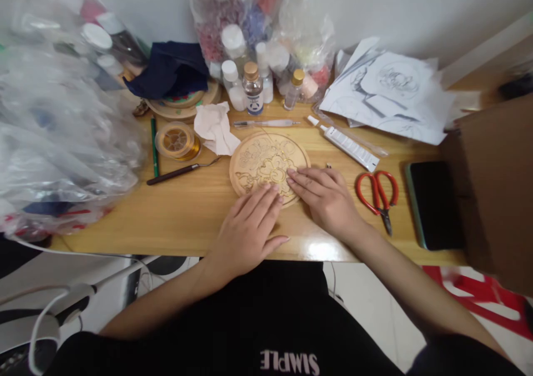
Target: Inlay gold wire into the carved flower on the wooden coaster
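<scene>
A round wooden plaque (254, 143) lies on the table, with a drawn flower design and gold wire outlines on its face. My left hand (252, 226) rests over its lower edge, fingers stretched out and fingertips on the wire flower (275, 168). From the right, my right hand (327, 195) lays its extended fingertips on the same flower. Neither hand grips anything. Left of the plaque are a dark-handled tool with a thin metal tip (175, 173), a spool of gold wire (177, 141) and a crumpled tissue (214, 127). Red-handled pliers (378, 195) lie right of my right hand.
Behind the plaque lie a slim pen-like tool (266, 123) and a white tube (351, 147). Small bottles (253, 90) and bags stand at the back. A phone (435, 205) and a cardboard box (493, 187) are at right, papers (387, 87) behind. A plastic bag (62, 126) bulges at left.
</scene>
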`<state>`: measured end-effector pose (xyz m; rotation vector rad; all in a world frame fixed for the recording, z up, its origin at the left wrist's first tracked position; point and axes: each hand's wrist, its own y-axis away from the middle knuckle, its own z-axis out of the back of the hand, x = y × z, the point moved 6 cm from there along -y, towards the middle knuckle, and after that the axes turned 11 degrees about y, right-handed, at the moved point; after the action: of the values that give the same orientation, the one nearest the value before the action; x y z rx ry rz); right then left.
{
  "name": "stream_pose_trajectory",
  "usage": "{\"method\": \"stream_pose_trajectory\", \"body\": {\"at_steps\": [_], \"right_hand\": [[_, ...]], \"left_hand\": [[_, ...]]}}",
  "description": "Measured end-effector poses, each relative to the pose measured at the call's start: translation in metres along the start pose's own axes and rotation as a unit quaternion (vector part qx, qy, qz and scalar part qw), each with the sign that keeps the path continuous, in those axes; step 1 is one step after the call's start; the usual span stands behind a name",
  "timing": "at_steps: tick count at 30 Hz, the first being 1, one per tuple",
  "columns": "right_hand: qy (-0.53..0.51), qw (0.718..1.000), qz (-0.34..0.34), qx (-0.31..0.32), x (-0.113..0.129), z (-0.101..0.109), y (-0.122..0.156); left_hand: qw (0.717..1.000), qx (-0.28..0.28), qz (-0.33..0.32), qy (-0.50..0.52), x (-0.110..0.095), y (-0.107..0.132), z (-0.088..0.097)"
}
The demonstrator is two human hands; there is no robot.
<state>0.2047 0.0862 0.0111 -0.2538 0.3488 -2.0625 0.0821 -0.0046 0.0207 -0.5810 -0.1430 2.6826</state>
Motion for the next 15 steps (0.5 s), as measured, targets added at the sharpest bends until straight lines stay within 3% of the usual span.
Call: {"method": "stream_pose_trajectory", "body": {"at_steps": [4, 15], "right_hand": [[-0.007, 1.000, -0.012, 0.018, -0.0003, -0.0023, 0.0010], [0.020, 1.000, 0.008, -0.006, 0.0010, -0.0005, 0.0025]], "left_hand": [[0.999, -0.020, 0.040, -0.001, 0.0077, 0.0059, 0.0013], [1.000, 0.010, 0.007, -0.029, 0.0075, -0.0008, -0.0060]]}}
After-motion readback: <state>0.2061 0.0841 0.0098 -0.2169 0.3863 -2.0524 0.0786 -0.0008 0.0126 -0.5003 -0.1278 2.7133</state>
